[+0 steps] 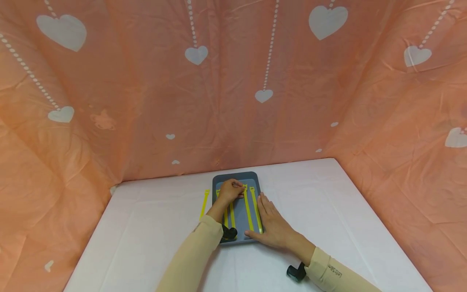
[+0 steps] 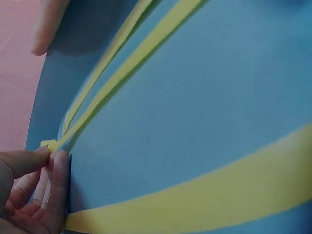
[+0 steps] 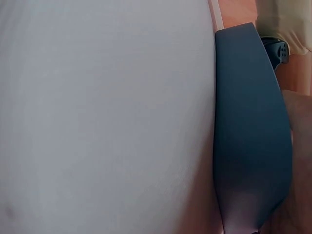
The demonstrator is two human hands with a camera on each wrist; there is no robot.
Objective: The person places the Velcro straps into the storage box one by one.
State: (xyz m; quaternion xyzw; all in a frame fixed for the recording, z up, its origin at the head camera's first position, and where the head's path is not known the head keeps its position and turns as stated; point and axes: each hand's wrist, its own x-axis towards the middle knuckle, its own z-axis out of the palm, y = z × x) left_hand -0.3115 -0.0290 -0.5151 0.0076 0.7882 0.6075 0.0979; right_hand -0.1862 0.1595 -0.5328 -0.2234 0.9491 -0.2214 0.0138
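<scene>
A grey-blue tray [image 1: 235,176] holds several yellow hook-and-loop cable ties lying lengthwise. My left hand [image 1: 230,192] reaches over its far half. Thumb and finger pinch the slotted head of one cable tie [image 2: 127,70], whose strip runs toward the near end. Beside it, along the right wall, lies another cable tie [image 1: 257,211]. More cable ties [image 1: 232,215] are partly hidden under my left wrist. My right hand [image 1: 273,227] rests against the tray's right rim, fingers straight and thumb spread over the near corner. The right wrist view shows mostly the tray's outer wall [image 3: 248,126].
One yellow cable tie [image 1: 205,205] lies on the white tabletop [image 1: 146,239], left of the tray. Orange curtains [image 1: 233,134] with white hearts surround the table at the back and sides. Black wrist cameras [image 1: 296,273] sit at both cuffs.
</scene>
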